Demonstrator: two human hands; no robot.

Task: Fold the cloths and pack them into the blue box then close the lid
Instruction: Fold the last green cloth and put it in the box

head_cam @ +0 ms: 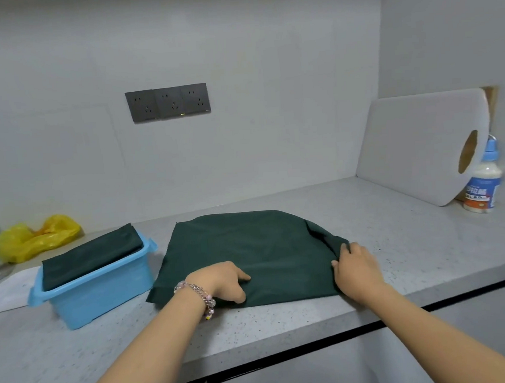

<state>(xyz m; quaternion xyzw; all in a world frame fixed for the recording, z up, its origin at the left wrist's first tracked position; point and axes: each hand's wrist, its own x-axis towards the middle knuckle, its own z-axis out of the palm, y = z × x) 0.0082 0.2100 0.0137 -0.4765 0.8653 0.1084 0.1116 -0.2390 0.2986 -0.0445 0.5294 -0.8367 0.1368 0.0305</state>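
On the counter: a dark green woven cloth (243,254) lies spread on the speckled grey stone worktop (413,240), straight ahead of the person, its long axis running left to right.
Left hand (221,281): fingers curled down on the near edge of the cloth, left of its middle, apparently pinching the fabric; a beaded bracelet (200,296) sits on that wrist.
Right hand (355,266): grips the near right corner of the cloth, where the fabric is bunched and partly lifted back over itself.
Key relation: both hands sit on the near edge, so the free far edge lies away from the person, and the right hand is the nearer one to the raised corner; I judge the coming fold will carry that right side leftward or away across the flat part.
Blue box: a light blue plastic tub (102,287) stands just to the left of the cloth, nearer the left hand, close to but seemingly not touching it.
In the box: a folded dark green cloth (91,256) rests across its top, rising above the rim.
Lid: not clearly seen.
Around: crumpled yellow plastic bag (36,236) behind the box; white cutting board (415,147) and white sauce bottle with blue cap (482,181) at far right, well apart from the cloth.
In the way: nothing lies between cloth and box.
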